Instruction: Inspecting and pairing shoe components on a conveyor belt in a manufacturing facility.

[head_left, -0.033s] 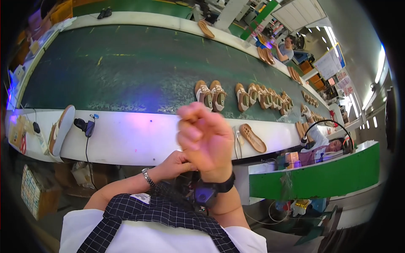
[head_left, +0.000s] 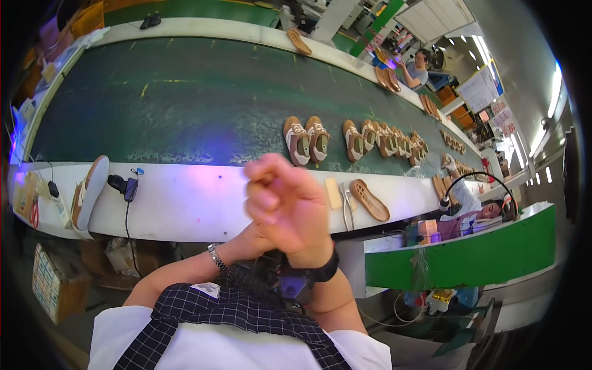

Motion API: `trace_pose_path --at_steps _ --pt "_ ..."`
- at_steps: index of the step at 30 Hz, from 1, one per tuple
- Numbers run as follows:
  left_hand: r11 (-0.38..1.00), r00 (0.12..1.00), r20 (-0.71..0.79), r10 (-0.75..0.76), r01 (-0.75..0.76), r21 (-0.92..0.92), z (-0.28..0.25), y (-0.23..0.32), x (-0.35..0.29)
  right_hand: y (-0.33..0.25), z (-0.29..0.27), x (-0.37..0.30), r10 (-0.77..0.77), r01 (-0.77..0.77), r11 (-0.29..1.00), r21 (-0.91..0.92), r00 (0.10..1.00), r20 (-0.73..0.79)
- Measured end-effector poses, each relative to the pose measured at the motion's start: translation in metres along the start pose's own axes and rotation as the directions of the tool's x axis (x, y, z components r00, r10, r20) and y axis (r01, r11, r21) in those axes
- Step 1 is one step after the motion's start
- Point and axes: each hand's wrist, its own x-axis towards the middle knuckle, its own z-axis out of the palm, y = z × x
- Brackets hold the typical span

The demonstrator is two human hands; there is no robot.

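1. Below the fingers of the right hand, in the head view, a black strap circles the wrist and carries a dark device. The band probably fits snugly so that the device does not slide.
2. The right hand is held up, palm side toward the wearer, its fingers loosely curled inward. They are blurred, and I cannot tell whether they meet or enclose anything; nothing shows between them.
3. Beside that wrist is the left hand, a metal watch behind its fingers. Their tips are hidden behind the right wrist, so I cannot tell whether they pinch the strap or merely steady the arm.
4. Right of the right fingers, on the white bench, lie a pale block, a slim metal tool and a brown sole, set close together, perhaps for easy reach.
5. Beyond the fingers, a pair of sneakers stands on the green belt, toes facing away; the pairing likely keeps mates together.
6. Well left of the fingers, a shoe rests on its side, perhaps to keep its pale underside clear of the bench.
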Motion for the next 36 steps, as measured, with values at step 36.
trace_pose_path --at_steps 36 --pt "0.863 0.96 0.117 -0.255 0.28 -0.421 -0.057 -0.014 -0.016 0.022 -0.183 0.051 -0.52 -0.108 0.684 -0.722 0.621 -0.586"
